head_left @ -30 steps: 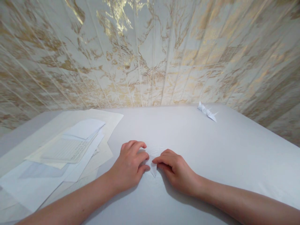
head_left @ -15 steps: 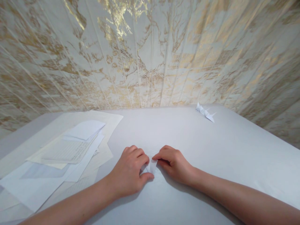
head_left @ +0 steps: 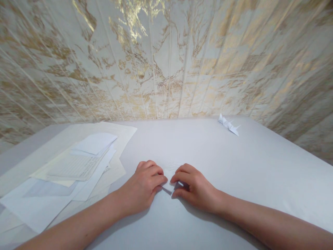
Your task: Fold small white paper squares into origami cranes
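Pinched small folded paper (head_left: pixel 168 186) at left edge with left hand (head_left: pixel 145 185), at right edge with right hand (head_left: pixel 197 185), on near half of table (head_left: pixel 260 170); seemed light, crisp, easily creased, best held by folded edges

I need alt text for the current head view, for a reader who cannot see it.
A left hand and a right hand work at a small folded white paper on a pale table. Overlapping paper sheets lie at left; small folded paper figures sit far right, near a gold-patterned wall.
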A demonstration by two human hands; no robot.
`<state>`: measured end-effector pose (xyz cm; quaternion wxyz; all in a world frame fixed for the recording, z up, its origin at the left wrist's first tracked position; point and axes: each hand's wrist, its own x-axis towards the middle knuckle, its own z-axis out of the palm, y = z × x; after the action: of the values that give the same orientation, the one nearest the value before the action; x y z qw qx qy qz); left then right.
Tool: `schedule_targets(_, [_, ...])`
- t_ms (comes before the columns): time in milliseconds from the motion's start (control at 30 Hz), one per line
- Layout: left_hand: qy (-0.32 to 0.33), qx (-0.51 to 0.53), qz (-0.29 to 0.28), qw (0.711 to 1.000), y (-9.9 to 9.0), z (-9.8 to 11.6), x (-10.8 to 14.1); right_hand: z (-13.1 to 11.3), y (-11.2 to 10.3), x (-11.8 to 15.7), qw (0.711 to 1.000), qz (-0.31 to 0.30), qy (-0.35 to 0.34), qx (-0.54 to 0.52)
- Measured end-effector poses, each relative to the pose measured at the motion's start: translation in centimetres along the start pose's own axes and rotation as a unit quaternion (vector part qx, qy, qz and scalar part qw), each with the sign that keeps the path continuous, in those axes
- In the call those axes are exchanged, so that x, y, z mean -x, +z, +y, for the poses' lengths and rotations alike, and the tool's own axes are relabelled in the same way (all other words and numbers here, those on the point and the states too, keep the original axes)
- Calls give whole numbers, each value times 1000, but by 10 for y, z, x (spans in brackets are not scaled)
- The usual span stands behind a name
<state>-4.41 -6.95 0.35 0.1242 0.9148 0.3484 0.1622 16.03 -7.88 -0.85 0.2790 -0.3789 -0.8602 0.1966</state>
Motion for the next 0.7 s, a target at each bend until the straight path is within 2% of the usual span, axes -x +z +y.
schedule_targets(100, [-10,11,-6,1000,0,1,-1,2,-2,-3,997,-17,57,-50])
schedule_targets(300, [-22,25,-8,999,0,-1,-2,2,-5,-7,990,-30,99,-91])
schedule_targets(700, [-30,20,-8,999,-2,4,-2,-3,-2,-1,1000,-17,-10,-11])
